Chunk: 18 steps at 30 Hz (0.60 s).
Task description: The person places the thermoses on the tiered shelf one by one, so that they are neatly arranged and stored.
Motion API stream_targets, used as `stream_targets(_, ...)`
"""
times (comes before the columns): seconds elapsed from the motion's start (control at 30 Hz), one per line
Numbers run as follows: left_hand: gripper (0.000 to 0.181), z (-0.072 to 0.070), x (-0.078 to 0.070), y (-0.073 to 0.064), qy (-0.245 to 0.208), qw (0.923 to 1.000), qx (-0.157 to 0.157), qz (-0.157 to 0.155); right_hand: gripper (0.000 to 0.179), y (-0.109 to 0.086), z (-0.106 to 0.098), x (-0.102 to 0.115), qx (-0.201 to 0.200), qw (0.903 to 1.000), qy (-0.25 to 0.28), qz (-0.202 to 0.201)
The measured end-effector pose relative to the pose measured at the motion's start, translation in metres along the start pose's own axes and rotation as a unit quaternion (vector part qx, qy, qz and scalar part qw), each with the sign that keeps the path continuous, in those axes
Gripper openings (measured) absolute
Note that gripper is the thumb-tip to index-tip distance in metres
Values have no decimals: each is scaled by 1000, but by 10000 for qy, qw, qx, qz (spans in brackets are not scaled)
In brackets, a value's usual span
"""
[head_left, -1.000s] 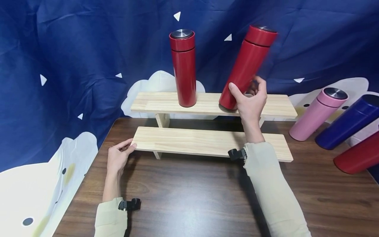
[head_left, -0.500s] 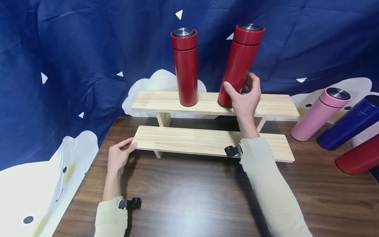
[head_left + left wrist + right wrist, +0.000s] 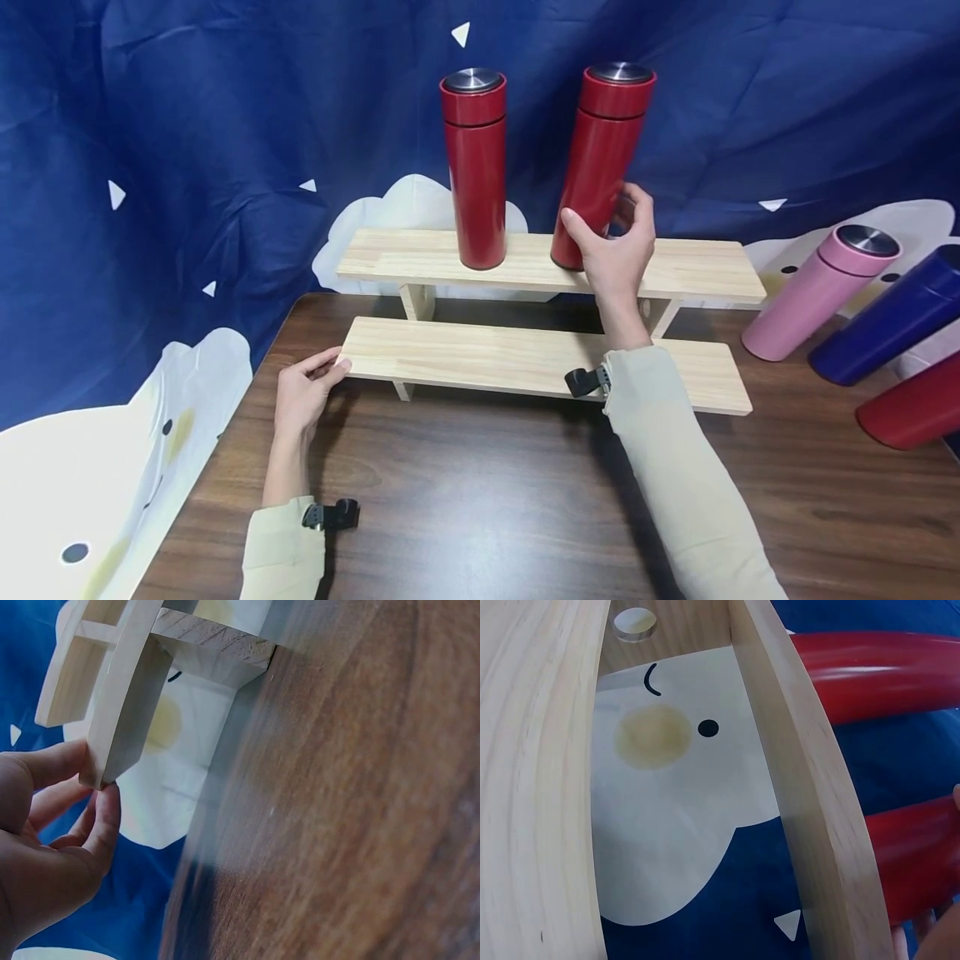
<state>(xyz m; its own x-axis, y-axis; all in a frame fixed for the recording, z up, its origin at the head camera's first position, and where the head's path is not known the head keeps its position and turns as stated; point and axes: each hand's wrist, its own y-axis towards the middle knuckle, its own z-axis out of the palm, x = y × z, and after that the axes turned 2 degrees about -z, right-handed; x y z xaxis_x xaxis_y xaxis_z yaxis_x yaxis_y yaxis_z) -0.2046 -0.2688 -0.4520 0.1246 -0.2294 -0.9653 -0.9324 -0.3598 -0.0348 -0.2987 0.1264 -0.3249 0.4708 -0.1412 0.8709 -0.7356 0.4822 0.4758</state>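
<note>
A two-tier wooden rack stands on the brown table. My left hand [image 3: 302, 398] pinches the left end of its lower board [image 3: 465, 354]; in the left wrist view the fingertips meet both faces of that board [image 3: 124, 712]. On the upper board [image 3: 697, 265], my right hand [image 3: 618, 246] grips the lower part of a red thermos flask [image 3: 603, 158] with a steel-topped lid. The flask leans slightly right, its base at the board. To its left, a second red thermos flask [image 3: 477, 179] stands upright. The right wrist view shows both only in part.
At the table's right side are a pink flask [image 3: 821, 292], a dark blue flask [image 3: 888, 317] and another red flask [image 3: 911, 404], cut off by the frame edge. A blue curtain [image 3: 225, 100] with white cloud shapes hangs behind the brown table [image 3: 465, 492].
The right hand has moved left with the red flask, which has turned from a strong tilt to nearly upright. The left hand keeps its hold on the board. The view has shifted slightly.
</note>
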Motion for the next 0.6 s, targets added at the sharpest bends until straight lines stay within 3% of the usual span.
stream_targets(0.6, 36, 1, 1, 1, 43, 10000, -42, -69, 73, -6, 2, 2, 227, 9997, -96, -73)
